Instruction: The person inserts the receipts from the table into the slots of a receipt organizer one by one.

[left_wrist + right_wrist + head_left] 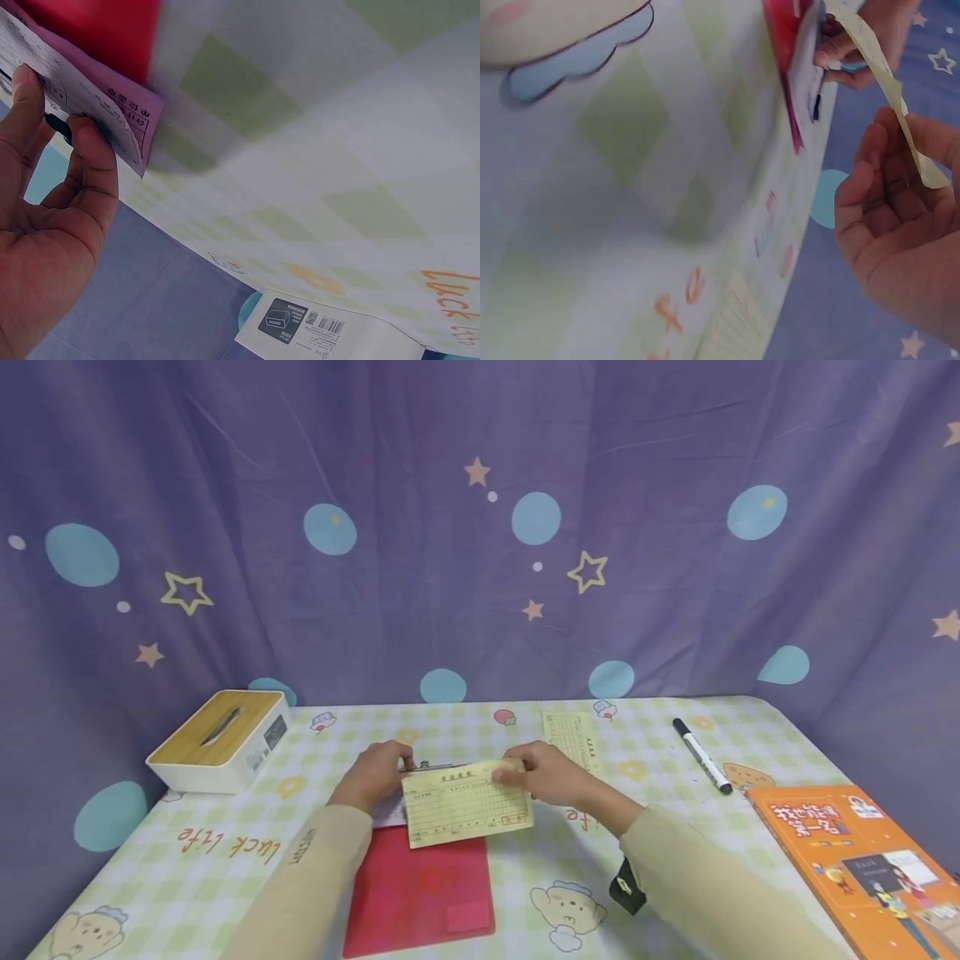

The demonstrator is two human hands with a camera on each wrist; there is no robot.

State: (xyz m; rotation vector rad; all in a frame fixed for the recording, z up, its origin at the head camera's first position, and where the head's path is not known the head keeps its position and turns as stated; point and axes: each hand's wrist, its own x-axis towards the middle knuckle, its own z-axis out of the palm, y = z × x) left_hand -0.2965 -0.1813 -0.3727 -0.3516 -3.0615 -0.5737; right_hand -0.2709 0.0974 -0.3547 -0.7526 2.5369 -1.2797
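Pinching one yellow slip are the right fingers (the left fingers grip one paper stack).

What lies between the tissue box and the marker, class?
Between tissue box and marker, the head view shows the left hand gripping papers, the right hand holding a yellow slip, and a second slip on the tablecloth.
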